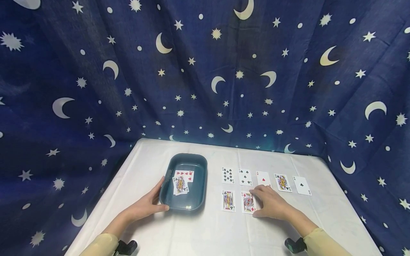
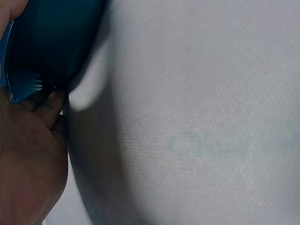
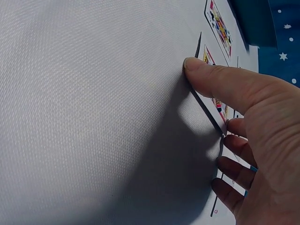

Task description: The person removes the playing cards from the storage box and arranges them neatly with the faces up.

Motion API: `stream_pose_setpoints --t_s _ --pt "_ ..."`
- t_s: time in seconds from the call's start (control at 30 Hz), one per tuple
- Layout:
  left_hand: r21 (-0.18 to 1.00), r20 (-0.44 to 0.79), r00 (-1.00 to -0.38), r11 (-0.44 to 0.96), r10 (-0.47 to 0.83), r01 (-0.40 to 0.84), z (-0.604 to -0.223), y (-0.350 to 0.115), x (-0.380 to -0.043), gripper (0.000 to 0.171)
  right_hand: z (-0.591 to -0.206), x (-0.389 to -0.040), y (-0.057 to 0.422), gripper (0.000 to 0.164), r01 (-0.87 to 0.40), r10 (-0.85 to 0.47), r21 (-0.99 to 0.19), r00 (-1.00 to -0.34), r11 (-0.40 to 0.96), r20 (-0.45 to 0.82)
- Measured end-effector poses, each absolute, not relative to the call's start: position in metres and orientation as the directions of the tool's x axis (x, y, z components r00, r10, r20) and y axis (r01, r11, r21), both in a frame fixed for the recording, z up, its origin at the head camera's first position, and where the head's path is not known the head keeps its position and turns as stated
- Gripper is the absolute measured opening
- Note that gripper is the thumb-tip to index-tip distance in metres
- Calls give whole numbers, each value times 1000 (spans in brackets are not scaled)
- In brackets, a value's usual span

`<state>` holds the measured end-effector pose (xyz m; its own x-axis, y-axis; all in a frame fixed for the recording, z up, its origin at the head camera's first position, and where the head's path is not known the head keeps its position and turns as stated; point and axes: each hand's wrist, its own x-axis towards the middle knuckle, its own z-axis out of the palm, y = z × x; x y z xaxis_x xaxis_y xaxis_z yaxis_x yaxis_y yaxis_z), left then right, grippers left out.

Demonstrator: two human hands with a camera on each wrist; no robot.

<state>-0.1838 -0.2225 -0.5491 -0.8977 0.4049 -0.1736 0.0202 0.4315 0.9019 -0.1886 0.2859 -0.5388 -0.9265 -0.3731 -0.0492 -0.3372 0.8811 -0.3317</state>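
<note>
My left hand (image 1: 148, 202) grips a dark teal plastic tray (image 1: 205, 185) at its near left corner, fingers along the side and thumb at the front. Inside the tray lie a hearts card (image 1: 189, 175) and, overlapping it, a black-suit face card (image 1: 180, 185) on top of another card. Over on the right, my right hand (image 1: 270, 202) holds a diamond face card (image 1: 248, 203) by its edges, thumb at the near edge and fingers at the far one. The right wrist view shows the thumb (image 3: 218, 82) on this card's edge, above a shadow on the cloth.
Left of the held card lies another face card (image 1: 228, 201). Behind them runs a row of several face-up cards, from a black spot card (image 1: 228, 175) to an ace of clubs (image 1: 301, 185). A white cloth (image 1: 205, 234) covers the table; a starry blue curtain (image 1: 192, 85) hangs behind.
</note>
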Motion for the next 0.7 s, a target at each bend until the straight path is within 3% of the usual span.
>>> stream_pose_setpoints --t_s 0.7 --pt "900 -170 -900 436 401 25 -546 -222 -182 115 -535 -187 283 85 -329 -369 -341 -927 881 -61"
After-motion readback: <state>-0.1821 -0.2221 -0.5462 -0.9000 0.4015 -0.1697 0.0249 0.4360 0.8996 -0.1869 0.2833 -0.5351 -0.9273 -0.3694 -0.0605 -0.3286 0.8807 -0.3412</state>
